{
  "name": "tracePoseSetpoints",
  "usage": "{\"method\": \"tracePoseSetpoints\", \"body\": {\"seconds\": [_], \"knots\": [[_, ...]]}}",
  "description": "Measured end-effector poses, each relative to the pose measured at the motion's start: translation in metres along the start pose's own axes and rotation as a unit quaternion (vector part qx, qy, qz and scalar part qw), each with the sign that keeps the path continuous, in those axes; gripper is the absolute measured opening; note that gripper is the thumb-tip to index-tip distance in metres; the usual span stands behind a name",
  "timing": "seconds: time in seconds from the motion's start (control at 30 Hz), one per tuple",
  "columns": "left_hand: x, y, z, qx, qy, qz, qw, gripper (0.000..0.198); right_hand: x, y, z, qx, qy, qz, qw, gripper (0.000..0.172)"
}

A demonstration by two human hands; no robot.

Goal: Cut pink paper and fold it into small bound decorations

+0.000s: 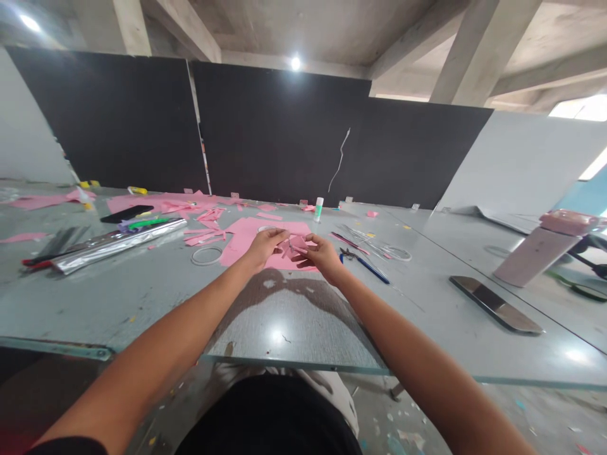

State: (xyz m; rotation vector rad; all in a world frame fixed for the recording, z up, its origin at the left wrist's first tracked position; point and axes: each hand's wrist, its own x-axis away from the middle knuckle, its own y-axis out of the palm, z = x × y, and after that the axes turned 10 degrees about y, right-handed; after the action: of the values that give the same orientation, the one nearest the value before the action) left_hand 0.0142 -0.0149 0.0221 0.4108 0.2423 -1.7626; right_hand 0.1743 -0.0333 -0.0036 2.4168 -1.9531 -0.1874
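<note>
Both hands meet above a pink paper sheet [237,246] near the middle of the table. A small folded piece of pink paper [297,243] spans the gap between them. My left hand [266,246] pinches its left side, thumb and forefinger together. On the other side my right hand [318,251] grips the paper's right edge. A thin dark line, perhaps wire, shows on the piece, too small to make out. A glue stick [318,210] with a green label stands just behind, and blue-handled pliers [365,265] lie to the right.
Left of the hands are a wire coil [206,255], pink scraps [208,218], a silver foil roll [121,246] and a black phone [127,213]. To the right lie loose wires [393,251], another phone [496,304] and a pink bottle [538,249]. A dark partition [284,139] stands behind.
</note>
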Motion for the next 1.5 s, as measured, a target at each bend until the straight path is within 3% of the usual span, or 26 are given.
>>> {"method": "tracePoseSetpoints", "body": {"seconds": [0.13,0.4,0.7,0.83,0.97,1.13,1.27,1.37,1.5], "knots": [[0.001,0.000,0.002,-0.004,-0.009,-0.014,1.000,0.035,0.000,0.001,0.000,-0.011,0.008,0.010,1.000,0.039],[-0.002,-0.002,-0.001,-0.048,0.006,0.003,0.999,0.028,-0.001,0.000,0.000,0.018,0.015,0.046,0.999,0.020],[-0.003,-0.002,-0.003,-0.055,0.039,0.042,0.997,0.033,0.006,0.002,-0.007,0.002,0.041,0.005,0.999,0.013],[-0.005,-0.004,-0.006,-0.070,0.043,0.027,0.996,0.034,0.007,0.002,-0.006,-0.060,0.055,-0.004,0.997,0.012],[-0.007,-0.004,-0.010,-0.111,0.089,0.012,0.990,0.029,0.008,-0.001,-0.007,-0.088,0.065,0.000,0.994,0.005],[-0.005,-0.001,-0.009,-0.081,0.062,0.025,0.994,0.030,0.005,0.003,-0.008,-0.002,0.020,0.028,0.999,0.003],[-0.001,0.003,-0.006,-0.067,0.047,0.029,0.996,0.033,0.003,0.011,-0.004,0.117,-0.050,0.098,0.987,0.008],[0.001,0.007,-0.004,-0.057,0.040,0.026,0.997,0.033,0.006,0.013,-0.003,0.202,-0.101,0.163,0.961,0.012],[0.005,0.009,0.000,-0.024,0.011,0.022,0.999,0.034,0.013,0.012,-0.005,0.333,-0.204,0.215,0.895,0.014]]}}
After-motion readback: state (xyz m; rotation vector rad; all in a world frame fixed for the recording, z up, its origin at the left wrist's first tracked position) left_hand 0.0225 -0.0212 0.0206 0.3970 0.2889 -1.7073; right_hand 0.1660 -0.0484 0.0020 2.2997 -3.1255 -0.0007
